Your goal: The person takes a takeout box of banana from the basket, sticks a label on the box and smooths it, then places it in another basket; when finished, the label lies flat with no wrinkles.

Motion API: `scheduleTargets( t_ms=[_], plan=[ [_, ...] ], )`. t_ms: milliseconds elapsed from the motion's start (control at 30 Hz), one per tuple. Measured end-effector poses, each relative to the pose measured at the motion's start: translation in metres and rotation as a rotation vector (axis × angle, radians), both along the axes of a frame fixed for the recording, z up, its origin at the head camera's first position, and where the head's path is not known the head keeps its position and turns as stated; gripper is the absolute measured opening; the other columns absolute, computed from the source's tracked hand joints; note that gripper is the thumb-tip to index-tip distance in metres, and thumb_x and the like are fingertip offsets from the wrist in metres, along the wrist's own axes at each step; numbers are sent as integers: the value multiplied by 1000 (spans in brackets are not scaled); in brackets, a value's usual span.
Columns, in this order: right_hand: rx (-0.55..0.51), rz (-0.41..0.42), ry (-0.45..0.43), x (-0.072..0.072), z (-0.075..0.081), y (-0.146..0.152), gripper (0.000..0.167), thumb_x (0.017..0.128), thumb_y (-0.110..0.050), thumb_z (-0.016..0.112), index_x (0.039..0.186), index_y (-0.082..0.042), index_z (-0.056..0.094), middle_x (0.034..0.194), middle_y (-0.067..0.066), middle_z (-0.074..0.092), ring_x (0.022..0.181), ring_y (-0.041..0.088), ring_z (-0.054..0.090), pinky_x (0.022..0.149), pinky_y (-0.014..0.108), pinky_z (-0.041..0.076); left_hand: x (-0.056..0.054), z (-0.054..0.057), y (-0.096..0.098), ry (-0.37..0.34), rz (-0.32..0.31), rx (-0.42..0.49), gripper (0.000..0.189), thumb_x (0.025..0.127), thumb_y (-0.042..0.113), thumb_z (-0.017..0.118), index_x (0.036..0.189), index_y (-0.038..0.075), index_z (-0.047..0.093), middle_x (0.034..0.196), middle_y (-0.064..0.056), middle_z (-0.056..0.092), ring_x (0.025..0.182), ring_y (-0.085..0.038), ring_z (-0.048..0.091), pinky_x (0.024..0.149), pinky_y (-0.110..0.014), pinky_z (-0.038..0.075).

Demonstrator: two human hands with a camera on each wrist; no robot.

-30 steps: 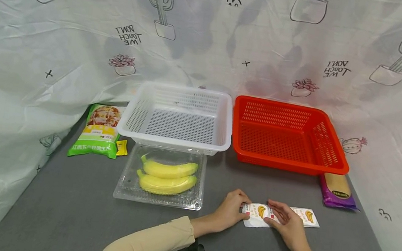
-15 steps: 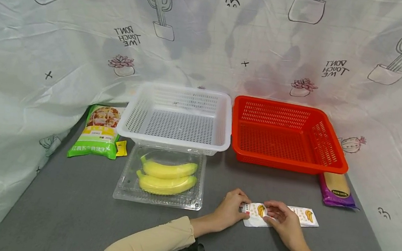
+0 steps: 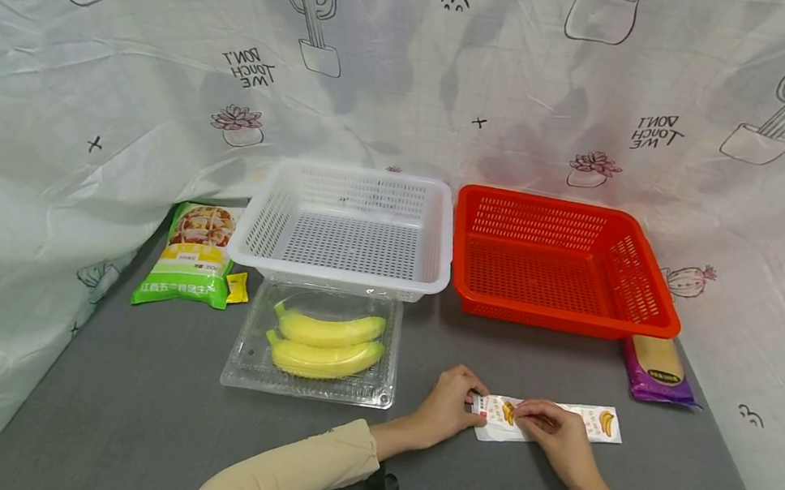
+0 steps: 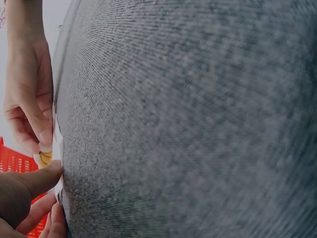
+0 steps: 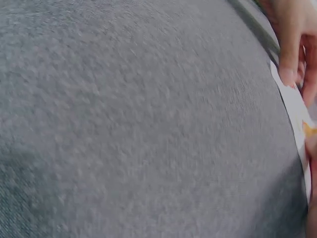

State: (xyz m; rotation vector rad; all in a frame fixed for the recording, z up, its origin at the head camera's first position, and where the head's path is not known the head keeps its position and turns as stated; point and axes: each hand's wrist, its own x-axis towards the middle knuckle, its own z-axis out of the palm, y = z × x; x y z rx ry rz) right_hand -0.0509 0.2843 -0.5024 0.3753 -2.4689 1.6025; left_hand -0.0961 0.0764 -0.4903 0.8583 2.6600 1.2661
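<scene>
A white label strip (image 3: 496, 431) printed with yellow bananas lies flat on the grey tabletop (image 3: 122, 408), nearer the person than the red perforated basket (image 3: 567, 320) and well apart from it. The left hand (image 3: 446, 411) pinches the strip's left end, thumb at the near edge and fingers at the far edge. The right hand (image 3: 562, 444) is poised over the strip's middle, thumb and fingertips brought together on a banana label (image 3: 508, 412); the left wrist view shows this label tilted up from the strip, though how far it is detached cannot be told. Beyond the left forearm, a clear plastic clamshell box (image 3: 240, 365) contains two bananas (image 3: 329, 358), one in front of the other, just in front of the white perforated basket (image 3: 337, 276). The two baskets stand side by side. A green food bag (image 3: 188, 261) and a small yellow packet (image 3: 238, 289) lie left of the white basket; a purple packet (image 3: 659, 372), partly hidden, lies at the red basket's right front corner.
</scene>
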Motion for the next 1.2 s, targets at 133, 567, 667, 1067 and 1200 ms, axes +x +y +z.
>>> scheduleTargets(
  t_ms=[133,567,667,1067,1200],
  plan=[
    [-113,65,-62,-1,-4,8,13,78,18,66,88,10,69,92,16,69,91,-1,63,75,15,51,-1,2,0,-20,-14,0,37,68,8,87,102,5,73,93,-5,59,78,-7,54,68,-8,41],
    [-121,133,-173,-3,-3,12,14,79,10,71,91,7,68,97,16,66,92,2,63,73,17,52,-9,10,7,-1,-120,-166,48,68,6,85,112,19,72,111,0,60,107,-12,48,87,-21,41],
    [-128,154,-142,-3,-4,11,14,79,13,69,90,6,68,96,16,66,92,2,63,74,17,52,-12,13,11,-42,-127,-206,47,64,5,87,107,20,74,110,0,60,108,-12,47,88,-21,41],
    [-268,239,-216,-3,-2,19,17,85,14,62,93,1,70,99,3,68,95,2,62,76,17,51,-14,24,16,-104,-112,-298,39,58,8,90,94,19,79,111,0,53,106,-10,45,85,-18,39],
    [-330,248,-322,-4,1,24,16,89,10,59,93,-2,70,102,-3,66,97,2,61,80,17,50,-13,24,18,-114,-100,-322,36,60,12,90,92,22,79,114,1,52,107,-10,44,84,-18,40]
  ],
)
